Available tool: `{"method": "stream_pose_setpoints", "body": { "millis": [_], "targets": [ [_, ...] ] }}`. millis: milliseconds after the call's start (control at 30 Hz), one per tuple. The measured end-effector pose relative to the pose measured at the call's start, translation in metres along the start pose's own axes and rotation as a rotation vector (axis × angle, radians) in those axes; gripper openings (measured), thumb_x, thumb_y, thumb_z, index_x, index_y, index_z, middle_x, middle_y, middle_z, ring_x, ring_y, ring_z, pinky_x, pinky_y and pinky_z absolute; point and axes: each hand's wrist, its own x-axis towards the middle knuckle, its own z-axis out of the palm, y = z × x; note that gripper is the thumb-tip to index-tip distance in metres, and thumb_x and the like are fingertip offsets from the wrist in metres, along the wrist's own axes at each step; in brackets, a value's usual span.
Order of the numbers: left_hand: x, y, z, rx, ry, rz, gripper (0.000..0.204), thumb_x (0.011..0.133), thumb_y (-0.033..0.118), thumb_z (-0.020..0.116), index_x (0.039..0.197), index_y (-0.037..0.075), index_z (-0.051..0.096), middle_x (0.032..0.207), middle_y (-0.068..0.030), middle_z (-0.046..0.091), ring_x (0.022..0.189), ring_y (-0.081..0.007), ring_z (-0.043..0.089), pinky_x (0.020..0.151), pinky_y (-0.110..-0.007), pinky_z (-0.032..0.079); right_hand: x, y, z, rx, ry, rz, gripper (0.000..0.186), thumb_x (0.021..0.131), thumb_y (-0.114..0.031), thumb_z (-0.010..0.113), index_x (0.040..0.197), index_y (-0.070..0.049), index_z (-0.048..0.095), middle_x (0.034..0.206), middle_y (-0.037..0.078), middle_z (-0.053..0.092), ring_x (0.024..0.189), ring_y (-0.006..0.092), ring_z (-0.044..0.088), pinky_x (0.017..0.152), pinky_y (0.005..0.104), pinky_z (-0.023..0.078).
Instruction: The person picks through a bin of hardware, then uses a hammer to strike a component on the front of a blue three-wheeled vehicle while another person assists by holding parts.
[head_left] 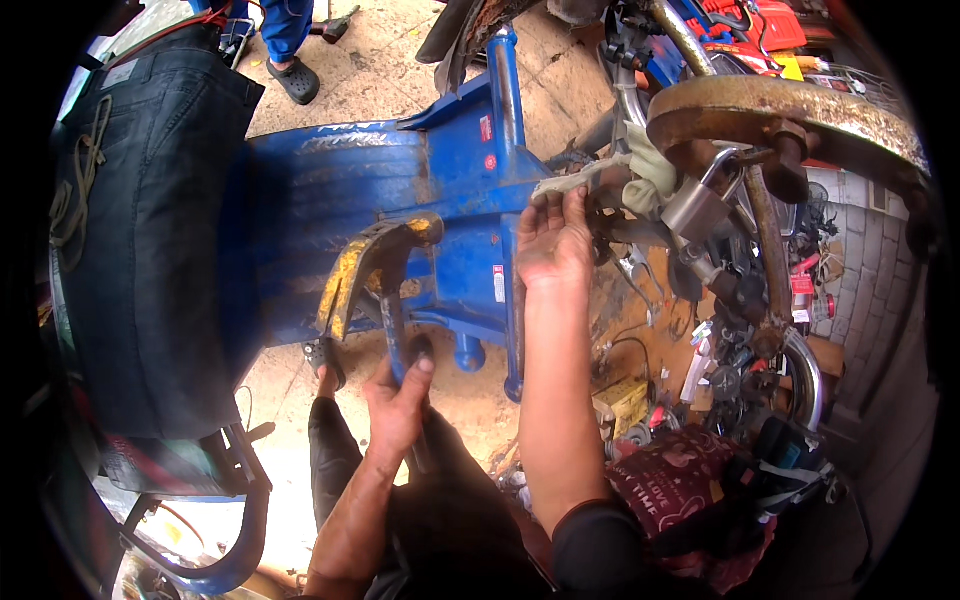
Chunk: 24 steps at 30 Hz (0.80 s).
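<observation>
Gripping yel.-headed hammer [380,257] w/ L hand [395,412], over blue mtl. body [455,150]; touching pale cloth [577,181] w/ R hand [556,245], can't tell if gripped.

Rough metal hammer head [385,252], glossy panel [458,185], matt cloth strip [572,181], smooth metal padlock [696,209], rusty ring [760,97]

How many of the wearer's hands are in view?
2: the bare left hand, lower centre, grips a yellow-headed metal hammer; the bare right hand, higher, touches a pale cloth strip.

Black sleeve [592,545]; trousers [335,450] — also black
</observation>
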Motion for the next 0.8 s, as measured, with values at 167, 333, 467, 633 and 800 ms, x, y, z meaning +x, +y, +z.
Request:
{"method": "stream_pose_setpoints", "body": {
  "millis": [167,333,467,633,800],
  "targets": [
    [0.007,-0.012,0.009,0.006,-0.088,0.089,0.041,0.089,0.045,0.059,0.086,0.004,0.053,0.055,0.0015,0.046,0.041,-0.0053,0.041,0.039,-0.020,0.031,0.002,-0.011,-0.001,0.106,-0.082,0.098,0.019,0.090,-0.029,0.058,0.103,-0.015,0.060,0.093,-0.003,0.058,0.089,0.0146,0.056,0.075,0.0295,0.048],
    [0.015,-0.006,0.026,0.005,-0.158,0.034,0.046,0.090,0.047,0.057,0.097,0.002,0.057,0.059,0.0040,0.044,0.046,-0.0033,0.038,0.041,-0.019,0.028,0.007,-0.013,-0.019,0.073,-0.220,0.152,0.018,0.090,-0.030,0.058,0.100,-0.015,0.059,0.091,-0.002,0.059,0.089,0.0156,0.056,0.078,0.0316,0.047],
    [0.030,-0.014,0.036,0.042,-0.200,0.068,0.046,0.091,0.047,0.056,0.096,0.002,0.057,0.060,0.0047,0.045,0.047,-0.0027,0.037,0.042,-0.019,0.027,0.017,-0.011,-0.026,0.175,-0.231,0.245,0.019,0.090,-0.033,0.058,0.096,-0.015,0.059,0.088,-0.002,0.059,0.086,0.0152,0.054,0.080,0.0336,0.044],
    [0.043,-0.006,0.054,0.059,-0.216,0.068,0.043,0.092,0.045,0.054,0.094,0.002,0.056,0.061,0.0048,0.046,0.049,-0.0026,0.037,0.044,-0.019,0.028,0.014,-0.006,-0.015,0.152,-0.117,0.248,0.021,0.088,-0.037,0.061,0.088,-0.016,0.059,0.079,-0.005,0.055,0.073,0.0110,0.049,0.071,0.0291,0.040],
    [0.051,-0.010,0.065,0.053,-0.222,0.143,0.040,0.094,0.042,0.053,0.096,0.001,0.057,0.063,0.0050,0.047,0.053,-0.0026,0.038,0.047,-0.020,0.029,0.011,-0.014,-0.012,0.074,-0.100,0.245,0.024,0.088,-0.037,0.062,0.079,-0.016,0.055,0.070,-0.006,0.049,0.065,0.0104,0.044,0.062,0.0263,0.036]
  ]
}}
